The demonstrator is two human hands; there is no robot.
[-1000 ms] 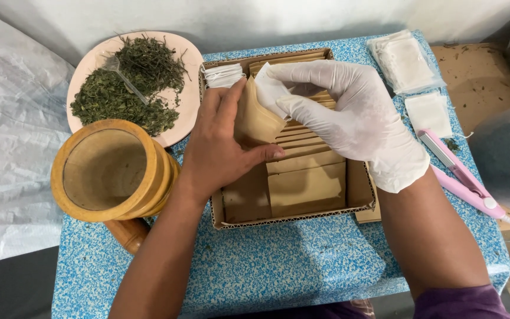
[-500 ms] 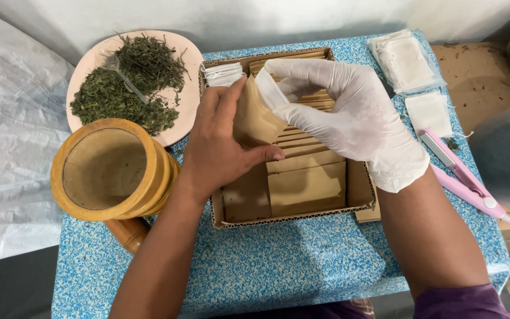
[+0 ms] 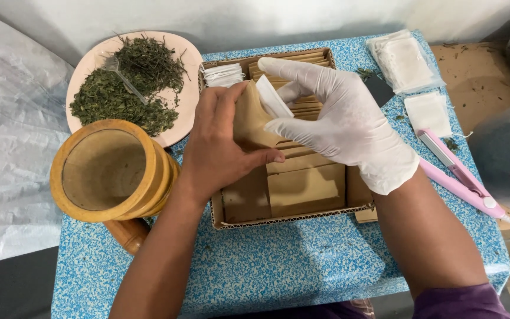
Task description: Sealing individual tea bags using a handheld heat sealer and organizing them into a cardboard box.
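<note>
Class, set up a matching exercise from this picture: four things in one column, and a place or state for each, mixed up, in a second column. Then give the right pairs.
Things:
1. Dried herbs
2. Brown envelope
3. Wooden mortar
4. Pink sealer

Places or states:
A. Lying on the table's right edge
B. Heaped on the pink plate
C. Held between the bare left hand and the gloved right hand
D. Tipped on its side at the left, mouth toward the camera

Pairs: 1-B, 2-C, 3-D, 4-A
</note>
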